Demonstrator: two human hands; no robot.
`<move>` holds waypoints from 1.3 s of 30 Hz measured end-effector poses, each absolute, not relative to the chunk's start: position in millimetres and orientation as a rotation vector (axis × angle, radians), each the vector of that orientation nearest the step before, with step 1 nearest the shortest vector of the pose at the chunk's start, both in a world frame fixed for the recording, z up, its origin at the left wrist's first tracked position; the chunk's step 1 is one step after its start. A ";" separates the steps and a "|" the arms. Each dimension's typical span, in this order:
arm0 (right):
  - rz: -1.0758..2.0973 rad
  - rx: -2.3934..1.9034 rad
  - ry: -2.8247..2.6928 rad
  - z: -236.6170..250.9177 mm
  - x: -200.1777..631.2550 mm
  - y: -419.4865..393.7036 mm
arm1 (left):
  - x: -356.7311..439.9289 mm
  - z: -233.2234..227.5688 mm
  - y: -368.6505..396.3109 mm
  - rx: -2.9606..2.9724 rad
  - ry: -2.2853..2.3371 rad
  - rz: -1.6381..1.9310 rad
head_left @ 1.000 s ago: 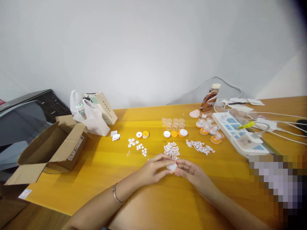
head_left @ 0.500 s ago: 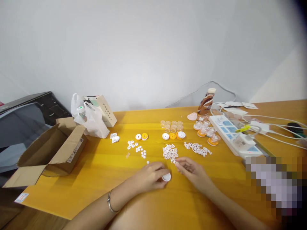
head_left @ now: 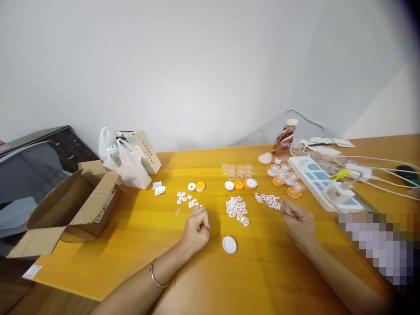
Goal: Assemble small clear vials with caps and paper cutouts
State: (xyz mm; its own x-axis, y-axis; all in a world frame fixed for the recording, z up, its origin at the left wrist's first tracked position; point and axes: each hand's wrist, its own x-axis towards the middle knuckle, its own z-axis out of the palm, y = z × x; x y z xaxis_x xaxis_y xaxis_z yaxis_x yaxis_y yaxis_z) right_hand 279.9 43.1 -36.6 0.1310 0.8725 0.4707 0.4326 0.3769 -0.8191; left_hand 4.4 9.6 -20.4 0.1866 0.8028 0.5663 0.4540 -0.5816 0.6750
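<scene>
Head view: your left hand pinches at the small white discs, fingers curled narrow. Your right hand is closed at the white ring strip; whether either holds anything, I cannot tell. White cap lies between them on the desk.

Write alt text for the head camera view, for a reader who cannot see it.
A person's two hands rest on a yellow table: the left hand by a cluster of small white discs, the right hand at a pile of white cut-out pieces, with a white round cap lying between them. A cardboard box, clear cups and a power strip sit around.
</scene>
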 end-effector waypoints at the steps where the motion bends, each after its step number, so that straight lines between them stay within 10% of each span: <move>1: 0.494 -1.240 -1.510 -38.6 279.3 42.3 | 3.3 -22.5 12.2 2.085 1.173 1.352; 24: -0.575 -1.522 -2.143 -37.7 273.8 68.1 | 6.6 -20.4 12.3 2.311 1.196 1.273; 39: 1.030 -1.198 -1.554 -23.3 240.6 34.1 | 21.2 -9.0 25.4 2.358 1.091 1.043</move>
